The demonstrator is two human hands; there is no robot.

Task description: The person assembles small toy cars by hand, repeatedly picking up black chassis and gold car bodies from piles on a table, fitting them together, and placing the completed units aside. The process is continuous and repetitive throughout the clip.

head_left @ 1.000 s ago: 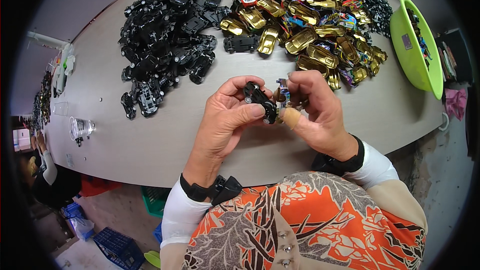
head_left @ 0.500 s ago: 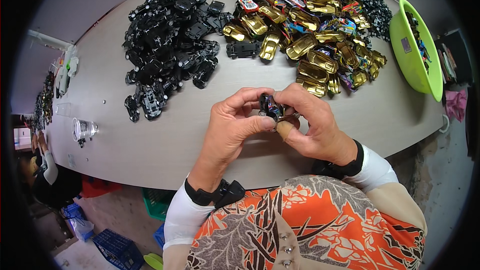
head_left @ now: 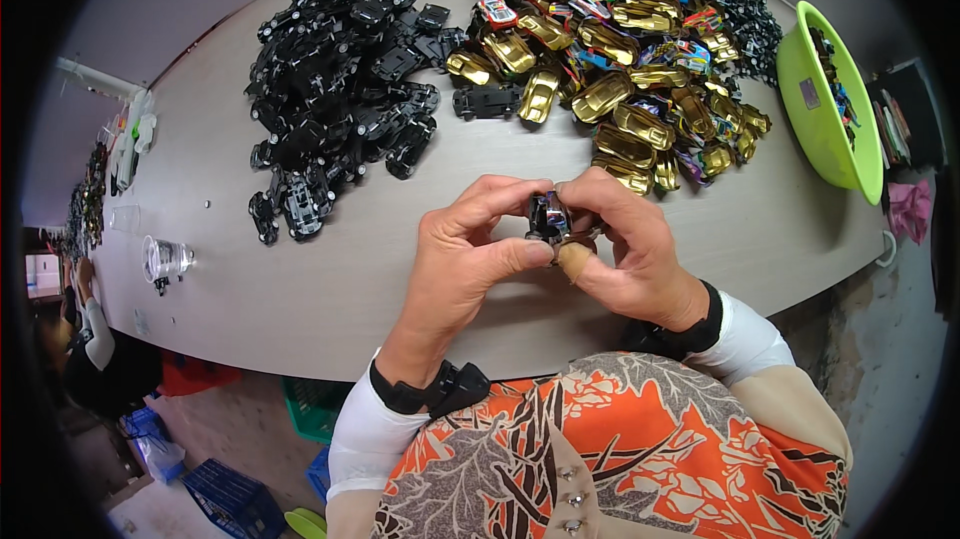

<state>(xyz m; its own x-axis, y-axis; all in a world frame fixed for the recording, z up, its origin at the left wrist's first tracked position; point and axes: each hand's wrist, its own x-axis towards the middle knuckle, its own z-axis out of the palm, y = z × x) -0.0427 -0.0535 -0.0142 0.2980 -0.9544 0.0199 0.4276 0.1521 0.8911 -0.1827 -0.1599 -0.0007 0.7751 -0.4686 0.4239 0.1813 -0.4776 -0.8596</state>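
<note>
Between both hands, above the near part of the table, a small toy car (head_left: 549,217) with dark and purple parts is gripped. My left hand (head_left: 478,244) pinches its left side with thumb and fingers. On the other side my right hand (head_left: 628,239) is closed on it, a tan covering on the thumb. My fingers hide much of the car. Beyond my hands lies a heap of gold and coloured toy car bodies (head_left: 602,96). Left of that is a pile of black toy car chassis (head_left: 330,69), and a single black chassis (head_left: 487,101) lies between the two heaps.
A mass of small dark parts (head_left: 745,24) covers the far right of the table (head_left: 300,309). The green basin (head_left: 800,99) with toy pieces tilts at the right edge. A clear plastic cup (head_left: 165,257) stands at left. Another person's arm (head_left: 98,324) shows at far left.
The toy car has turned slightly and shifted a little to the right in my fingers. Both hands keep their hold.
</note>
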